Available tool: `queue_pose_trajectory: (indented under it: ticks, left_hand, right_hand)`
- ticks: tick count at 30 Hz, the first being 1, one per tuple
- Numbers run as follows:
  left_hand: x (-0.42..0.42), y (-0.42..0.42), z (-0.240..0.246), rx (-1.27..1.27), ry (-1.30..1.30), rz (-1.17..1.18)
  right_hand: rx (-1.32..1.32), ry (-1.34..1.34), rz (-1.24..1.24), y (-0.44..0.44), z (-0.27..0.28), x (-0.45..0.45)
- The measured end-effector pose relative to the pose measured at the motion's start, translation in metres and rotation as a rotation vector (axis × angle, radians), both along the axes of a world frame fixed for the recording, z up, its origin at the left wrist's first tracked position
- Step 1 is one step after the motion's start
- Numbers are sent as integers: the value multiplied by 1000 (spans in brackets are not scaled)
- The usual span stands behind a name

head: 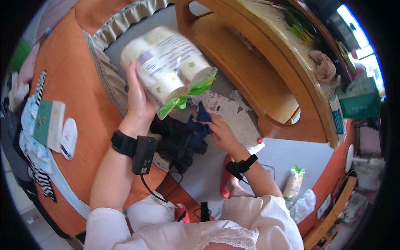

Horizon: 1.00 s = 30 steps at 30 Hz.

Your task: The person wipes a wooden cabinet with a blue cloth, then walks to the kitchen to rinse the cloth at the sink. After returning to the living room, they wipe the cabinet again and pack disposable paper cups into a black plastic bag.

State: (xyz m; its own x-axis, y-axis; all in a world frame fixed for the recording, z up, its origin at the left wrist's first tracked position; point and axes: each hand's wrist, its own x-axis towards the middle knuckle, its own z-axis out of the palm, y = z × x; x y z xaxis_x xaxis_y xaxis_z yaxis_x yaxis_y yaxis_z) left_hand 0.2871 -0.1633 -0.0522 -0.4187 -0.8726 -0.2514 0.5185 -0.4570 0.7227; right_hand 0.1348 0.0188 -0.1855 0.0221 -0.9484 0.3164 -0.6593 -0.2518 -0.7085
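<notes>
My left hand [139,95] grips a clear plastic pack of white paper cups [170,62], held up in front of me. Green printed film shows at the near end of the pack, which is slightly blurred. Lower and to the right, my right hand [222,131] pinches a dark blue cloth [198,128] between thumb and fingers. That cloth hangs down over a dark bundle [168,134], probably fabric, whose shape is partly hidden. Printed paper sheets [247,126] lie on the floor beyond my right hand.
An orange-covered seat or bed [75,103] stands at left, carrying a green-and-white box [48,125] and a white oval object [68,138]. A wooden shelf unit [250,68] rises at upper right. Another wrapped package [294,182] and a white plastic bag [303,204] lie at lower right.
</notes>
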Motion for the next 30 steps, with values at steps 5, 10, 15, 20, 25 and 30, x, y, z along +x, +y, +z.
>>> queue_pose_trajectory:
  ticks: [5, 10, 15, 20, 25, 30]
  left_hand:
    - [-1, 2, -26, -120, -64, -83]
    - [-20, 27, -48, -50, -269, -291]
    - [-32, 41, -61, -63, -348, -461]
    - [-33, 38, -61, -182, -612, -529]
    - [-34, 40, -57, -356, -789, -294]
    - [-32, 44, -58, -289, -639, -375]
  right_hand:
    - [397, 178, -240, 60, -74, -37]
    - [564, -717, -403, 49, -44, -59]
    - [598, -1440, -157, 28, 22, -37]
    - [553, -1212, -368, 13, 22, -16]
    - [376, -1239, -432, -20, -3, -72]
    - [95, -1067, -702, -78, -38, -206]
